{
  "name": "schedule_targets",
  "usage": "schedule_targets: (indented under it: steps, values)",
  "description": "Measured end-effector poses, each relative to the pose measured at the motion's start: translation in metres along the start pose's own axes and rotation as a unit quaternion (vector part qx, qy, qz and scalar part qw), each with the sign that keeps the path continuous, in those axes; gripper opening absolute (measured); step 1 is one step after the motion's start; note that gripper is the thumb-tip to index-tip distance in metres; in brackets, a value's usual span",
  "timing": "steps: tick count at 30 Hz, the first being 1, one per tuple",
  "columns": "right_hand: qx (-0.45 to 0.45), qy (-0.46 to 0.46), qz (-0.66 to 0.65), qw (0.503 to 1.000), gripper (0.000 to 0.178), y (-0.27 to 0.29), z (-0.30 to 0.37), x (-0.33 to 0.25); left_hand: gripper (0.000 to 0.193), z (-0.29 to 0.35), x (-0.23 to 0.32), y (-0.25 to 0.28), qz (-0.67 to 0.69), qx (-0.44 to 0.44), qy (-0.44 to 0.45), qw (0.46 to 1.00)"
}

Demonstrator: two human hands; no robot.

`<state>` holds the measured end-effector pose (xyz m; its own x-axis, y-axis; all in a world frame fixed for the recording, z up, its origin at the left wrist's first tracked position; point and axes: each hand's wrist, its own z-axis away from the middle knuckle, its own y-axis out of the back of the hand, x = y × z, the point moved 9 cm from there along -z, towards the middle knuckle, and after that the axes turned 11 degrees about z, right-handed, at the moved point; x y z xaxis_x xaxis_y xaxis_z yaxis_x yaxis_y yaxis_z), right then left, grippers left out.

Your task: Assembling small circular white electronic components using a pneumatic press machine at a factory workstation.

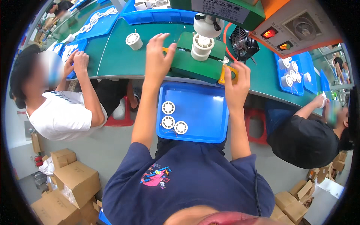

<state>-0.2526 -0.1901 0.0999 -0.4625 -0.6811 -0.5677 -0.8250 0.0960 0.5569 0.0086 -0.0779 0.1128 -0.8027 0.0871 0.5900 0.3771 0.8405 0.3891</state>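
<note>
My left hand (158, 56) is raised at the left end of a green press base (195, 69), fingers stretched and thumb apart, beside a yellow guard (165, 50). At the base's right end my right hand (237, 84) has its fingers extended over another yellow guard (222, 76); whether it touches is hard to tell. A white round slotted housing (201, 52) stands upright on the base, directly beneath the white press head (207, 27). Below my hands, a blue tray (202, 112) rests on my lap with three white slotted round parts (181, 127) at its left side.
A white cup-shaped part (134, 41) stands on the green table (120, 56) to the left. A black fan (243, 42) and an orange control box (300, 28) are at the right. Blue trays (290, 75) of white parts lie farther along. People sit on both sides.
</note>
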Motion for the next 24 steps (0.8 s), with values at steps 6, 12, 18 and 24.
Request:
schedule_targets:
  steps: [6,12,18,24]
  values:
    - [0.038,0.103,0.043,0.993,0.013,-0.014,0.026,0.011,0.037,0.035,-0.068,-0.007,0.226,-0.083,0.255,0.936]
    - [0.083,0.131,0.018,0.988,0.007,-0.015,0.025,0.019,0.042,0.036,-0.072,-0.01,0.36,-0.055,0.332,0.87]
    - [0.091,0.138,0.023,0.986,0.008,-0.014,0.025,0.02,0.038,0.056,-0.087,-0.011,0.354,-0.039,0.301,0.884]
    - [0.104,0.113,0.026,0.988,0.012,-0.013,0.018,0.014,0.035,0.05,-0.074,0.003,0.218,0.062,0.217,0.949]
